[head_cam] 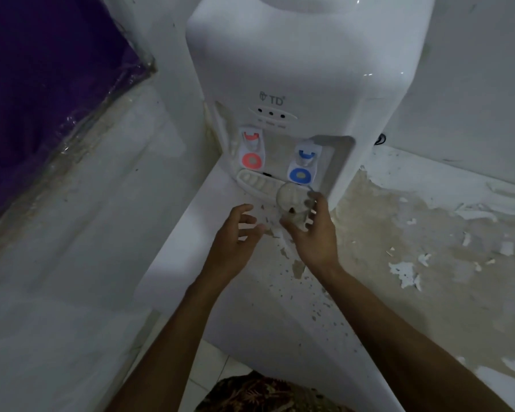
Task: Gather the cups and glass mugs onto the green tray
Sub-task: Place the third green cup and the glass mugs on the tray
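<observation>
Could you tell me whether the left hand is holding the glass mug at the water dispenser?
No, the left hand is open and empty, while the right hand has the glass mug below the blue tap.

A single head-worn wide-angle view looks steeply down and forward onto the white plastic water dispenser [283, 93], which fills the upper middle of the frame and stands close, within arm's reach. Both forearms enter from the bottom edge and meet just below the dispenser's taps. Left of the dispenser the lens takes in a purple plastic-wrapped surface [42, 84]; right of it, a peeling white wall [428, 233]. Dim light and edge distortion make depth hard to judge, perhaps exaggerating the tilt.
</observation>
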